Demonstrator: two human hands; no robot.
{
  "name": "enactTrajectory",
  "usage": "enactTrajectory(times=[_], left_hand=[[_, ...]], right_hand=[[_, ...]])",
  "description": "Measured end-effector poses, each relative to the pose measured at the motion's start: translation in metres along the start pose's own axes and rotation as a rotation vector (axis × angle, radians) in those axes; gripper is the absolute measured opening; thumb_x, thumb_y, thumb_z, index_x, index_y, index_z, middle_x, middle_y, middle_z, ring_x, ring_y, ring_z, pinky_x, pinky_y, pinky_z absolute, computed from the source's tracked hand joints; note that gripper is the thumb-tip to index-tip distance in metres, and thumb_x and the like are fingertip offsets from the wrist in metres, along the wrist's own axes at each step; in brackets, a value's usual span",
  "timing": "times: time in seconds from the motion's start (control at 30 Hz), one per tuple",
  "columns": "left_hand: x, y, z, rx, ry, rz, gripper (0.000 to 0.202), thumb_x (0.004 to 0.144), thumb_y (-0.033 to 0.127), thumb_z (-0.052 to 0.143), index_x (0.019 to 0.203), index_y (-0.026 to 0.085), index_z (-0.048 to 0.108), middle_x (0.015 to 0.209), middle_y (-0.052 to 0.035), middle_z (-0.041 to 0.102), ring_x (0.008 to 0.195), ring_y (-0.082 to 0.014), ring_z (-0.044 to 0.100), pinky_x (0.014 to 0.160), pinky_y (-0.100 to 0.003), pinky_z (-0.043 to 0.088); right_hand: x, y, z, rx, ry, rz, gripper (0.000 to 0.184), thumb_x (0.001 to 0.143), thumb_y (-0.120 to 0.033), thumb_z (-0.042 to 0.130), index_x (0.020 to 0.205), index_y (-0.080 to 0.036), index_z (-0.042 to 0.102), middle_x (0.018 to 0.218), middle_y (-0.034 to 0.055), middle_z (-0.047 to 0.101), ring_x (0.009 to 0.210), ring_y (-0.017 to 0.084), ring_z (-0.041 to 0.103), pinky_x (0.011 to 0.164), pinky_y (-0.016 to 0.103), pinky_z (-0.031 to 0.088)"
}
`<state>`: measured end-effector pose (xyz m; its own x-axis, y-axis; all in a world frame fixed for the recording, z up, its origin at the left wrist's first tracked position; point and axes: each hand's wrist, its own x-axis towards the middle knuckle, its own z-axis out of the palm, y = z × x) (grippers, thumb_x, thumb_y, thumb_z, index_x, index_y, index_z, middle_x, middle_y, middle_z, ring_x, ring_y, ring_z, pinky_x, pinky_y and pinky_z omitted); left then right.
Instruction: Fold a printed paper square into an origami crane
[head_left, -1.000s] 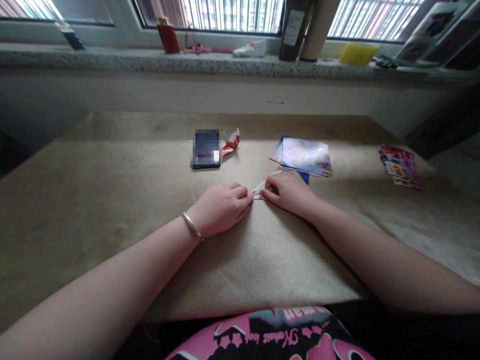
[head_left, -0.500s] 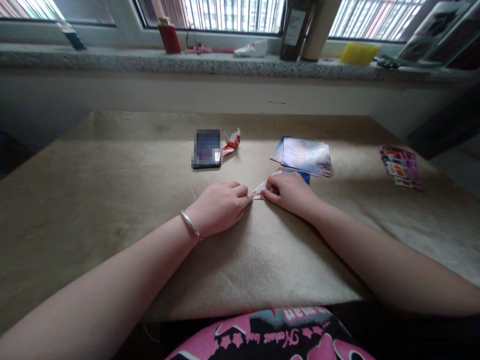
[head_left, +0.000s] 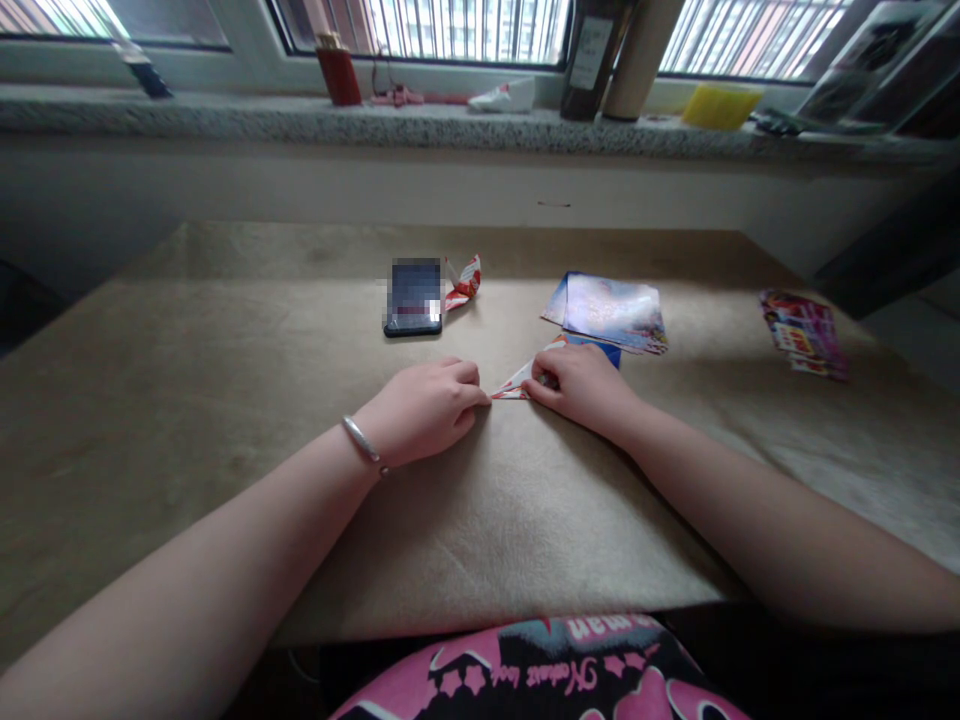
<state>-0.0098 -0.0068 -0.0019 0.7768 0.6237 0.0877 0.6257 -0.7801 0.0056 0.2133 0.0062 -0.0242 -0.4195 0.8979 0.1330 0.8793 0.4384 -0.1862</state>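
Observation:
A folded piece of white-and-red printed paper (head_left: 512, 387) lies on the table, narrowing to a sharp point at its left end. My left hand (head_left: 431, 410), with a silver bangle at the wrist, is closed with its fingertips at that point. On the wider part, my right hand (head_left: 589, 380) is closed on the paper, thumb and curled fingers pressing it against the table. Beneath and behind the right hand shows a blue piece (head_left: 609, 352); whether it belongs to the folded paper is hidden.
Beyond my hands are a phone (head_left: 415, 297), a red-and-white folded paper piece (head_left: 465, 284) and a fan of glossy sheets (head_left: 615, 308). Colourful cards (head_left: 802, 335) lie far right. A red bottle (head_left: 339, 72) and a yellow object (head_left: 721, 106) stand on the windowsill.
My left hand has slid a little to the left along the folded paper, uncovering more of its pointed end. The right hand has stayed in place.

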Motion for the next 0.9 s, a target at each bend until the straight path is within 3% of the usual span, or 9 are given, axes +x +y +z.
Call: enactTrajectory(times=[0.23,0.47,0.67,0.9], left_hand=[[0.0,-0.012,0.008,-0.174,0.092,0.064,0.023,0.084,0.014,0.048,0.093,0.02,0.068,0.101,-0.0044,0.064,0.089,-0.0156,0.058,0.081,-0.028,0.047],[0.006,-0.006,0.015,-0.196,0.139,0.108,0.026,0.085,0.015,0.049,0.108,0.016,0.061,0.106,-0.0068,0.065,0.099,-0.0181,0.056,0.089,-0.032,0.046],[0.006,-0.007,0.019,-0.196,0.176,0.046,0.02,0.088,0.018,0.05,0.102,0.017,0.064,0.1,-0.0065,0.066,0.094,-0.017,0.058,0.084,-0.031,0.048],[0.006,-0.01,0.021,-0.218,0.207,0.073,0.014,0.087,0.015,0.052,0.089,0.017,0.065,0.098,-0.0043,0.066,0.09,-0.0157,0.058,0.083,-0.029,0.047]], right_hand=[[-0.001,0.0,-0.001,-0.015,-0.004,-0.029,0.022,0.085,-0.036,0.051,0.075,-0.019,0.062,0.078,0.006,0.068,0.075,0.019,0.056,0.068,0.03,0.032],[-0.003,-0.001,0.002,-0.047,0.047,-0.082,0.023,0.088,-0.037,0.049,0.08,-0.019,0.061,0.082,0.006,0.068,0.081,0.021,0.055,0.076,0.033,0.031],[-0.006,-0.001,-0.002,-0.05,0.178,-0.214,0.022,0.089,-0.035,0.047,0.079,-0.02,0.061,0.081,0.0036,0.066,0.082,0.019,0.054,0.095,0.035,0.028],[-0.01,-0.005,-0.007,-0.031,0.108,-0.376,0.022,0.09,-0.031,0.045,0.085,-0.023,0.064,0.082,0.0028,0.066,0.087,0.02,0.054,0.103,0.039,0.022]])
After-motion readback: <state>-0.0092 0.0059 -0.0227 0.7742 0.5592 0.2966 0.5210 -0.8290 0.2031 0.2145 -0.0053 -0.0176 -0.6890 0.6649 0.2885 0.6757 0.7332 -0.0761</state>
